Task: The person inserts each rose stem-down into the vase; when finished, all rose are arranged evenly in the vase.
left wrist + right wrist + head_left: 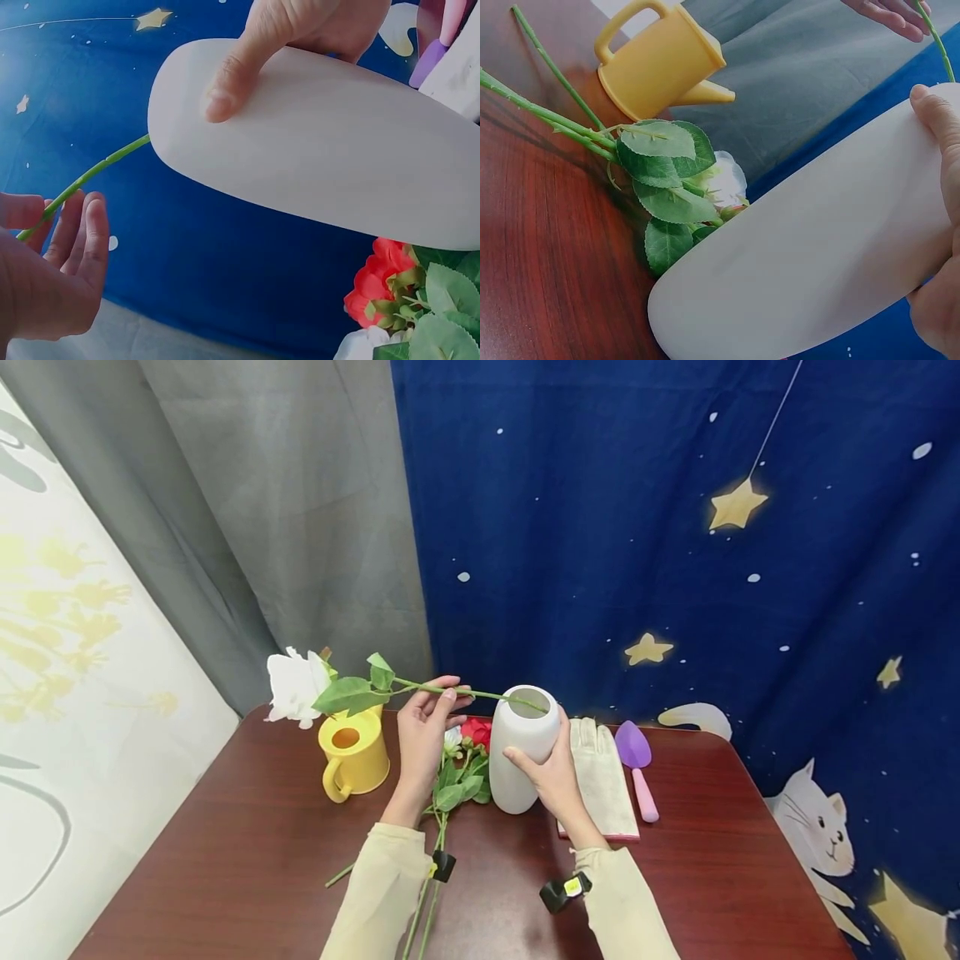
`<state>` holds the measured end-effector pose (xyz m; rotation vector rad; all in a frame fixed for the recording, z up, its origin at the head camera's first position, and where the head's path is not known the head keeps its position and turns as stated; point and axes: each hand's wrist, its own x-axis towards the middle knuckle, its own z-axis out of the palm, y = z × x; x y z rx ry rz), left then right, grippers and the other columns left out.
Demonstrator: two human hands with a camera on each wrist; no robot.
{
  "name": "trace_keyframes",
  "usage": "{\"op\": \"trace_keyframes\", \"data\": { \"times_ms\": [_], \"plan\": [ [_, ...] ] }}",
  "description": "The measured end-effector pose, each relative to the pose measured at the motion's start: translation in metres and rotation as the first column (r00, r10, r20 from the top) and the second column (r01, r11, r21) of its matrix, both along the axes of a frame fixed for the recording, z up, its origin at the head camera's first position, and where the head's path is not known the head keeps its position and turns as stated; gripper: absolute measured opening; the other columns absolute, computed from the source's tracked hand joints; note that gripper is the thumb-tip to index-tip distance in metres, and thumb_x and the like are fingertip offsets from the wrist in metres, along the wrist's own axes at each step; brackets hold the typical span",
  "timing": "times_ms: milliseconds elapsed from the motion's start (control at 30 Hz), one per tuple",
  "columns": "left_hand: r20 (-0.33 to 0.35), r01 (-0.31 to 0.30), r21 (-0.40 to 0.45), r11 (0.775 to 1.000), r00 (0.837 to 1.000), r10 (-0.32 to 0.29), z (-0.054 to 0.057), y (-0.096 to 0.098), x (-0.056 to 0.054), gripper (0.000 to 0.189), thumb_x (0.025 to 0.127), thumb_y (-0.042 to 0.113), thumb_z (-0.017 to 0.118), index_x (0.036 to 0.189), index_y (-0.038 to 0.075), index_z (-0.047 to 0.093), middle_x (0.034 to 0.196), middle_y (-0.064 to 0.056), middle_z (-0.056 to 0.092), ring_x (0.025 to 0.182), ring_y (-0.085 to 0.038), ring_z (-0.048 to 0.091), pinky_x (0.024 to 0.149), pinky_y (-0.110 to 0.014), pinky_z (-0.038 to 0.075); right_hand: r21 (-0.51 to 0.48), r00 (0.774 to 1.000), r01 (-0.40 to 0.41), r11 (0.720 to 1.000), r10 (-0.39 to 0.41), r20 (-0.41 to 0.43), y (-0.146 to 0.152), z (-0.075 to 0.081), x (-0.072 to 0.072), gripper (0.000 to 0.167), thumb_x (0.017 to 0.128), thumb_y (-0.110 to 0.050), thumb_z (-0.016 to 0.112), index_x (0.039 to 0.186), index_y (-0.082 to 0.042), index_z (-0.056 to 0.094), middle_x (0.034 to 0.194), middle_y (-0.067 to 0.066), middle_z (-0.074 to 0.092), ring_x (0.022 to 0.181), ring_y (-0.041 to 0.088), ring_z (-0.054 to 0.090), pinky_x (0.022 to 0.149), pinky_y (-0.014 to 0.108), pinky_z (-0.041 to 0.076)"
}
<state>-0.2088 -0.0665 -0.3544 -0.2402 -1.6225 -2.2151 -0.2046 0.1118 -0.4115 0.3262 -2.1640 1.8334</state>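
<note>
My left hand [426,727] pinches the green stem of a white rose [296,687] between thumb and fingers. The stem lies nearly level, bloom to the left, and its cut end reaches into the mouth of a tall white vase [513,768]. Around the vase's upper right side curls my right hand [553,772], its thumb across the front in the left wrist view. The vase leans slightly. Beside its base lie more flowers: a red rose [379,281], a white bloom [727,180] and leafy stems [457,789], partly hidden behind the vase.
A yellow watering can [356,756] stands at the left, under the white rose. Right of the vase lie pale work gloves [606,789] and a small trowel [633,747] with purple blade and pink handle. Curtains [562,527] hang behind the wooden table [247,860].
</note>
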Motion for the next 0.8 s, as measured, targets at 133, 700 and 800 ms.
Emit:
{"op": "trace_keyframes", "data": {
  "times_ms": [133, 700, 800],
  "plan": [
    [-0.005, -0.004, -0.008, 1.000, 1.000, 0.004, 0.006, 0.005, 0.002, 0.024, 0.095, 0.006, 0.053, 0.113, -0.008, 0.059, 0.104, -0.025, 0.063, 0.093, -0.034, 0.063, 0.079, -0.053, 0.048, -0.014, 1.000, -0.009, 1.000, 0.009, -0.007, 0.001, 0.001, 0.000, 0.093, 0.076, -0.007, 0.076, 0.146, -0.011, 0.014, 0.136, 0.012, 0.039, 0.118, 0.026, 0.041, 0.098, 0.049, 0.032],
    [-0.012, -0.060, -0.136, 0.989, 0.998, 0.059, 0.017, 0.029, 0.010, 0.018, 0.091, 0.001, 0.055, 0.103, -0.012, 0.052, 0.094, -0.026, 0.066, 0.093, -0.035, 0.062, 0.079, -0.040, 0.050, -0.022, 1.000, -0.004, 1.000, 0.004, -0.013, 0.000, -0.001, 0.000, 0.093, 0.076, -0.006, 0.076, 0.146, -0.009, 0.014, 0.137, 0.015, 0.037, 0.117, 0.028, 0.041, 0.097, 0.048, 0.033],
    [-0.029, -0.097, -0.142, 0.985, 0.995, 0.094, 0.017, 0.032, 0.009, 0.016, 0.091, 0.000, 0.055, 0.101, -0.012, 0.054, 0.091, -0.026, 0.066, 0.089, -0.036, 0.063, 0.077, -0.028, 0.048, -0.018, 1.000, -0.010, 1.000, 0.010, -0.009, 0.000, -0.001, 0.000, 0.093, 0.077, -0.007, 0.075, 0.146, -0.010, 0.014, 0.137, 0.016, 0.036, 0.118, 0.028, 0.040, 0.097, 0.048, 0.032]
  ]
}}
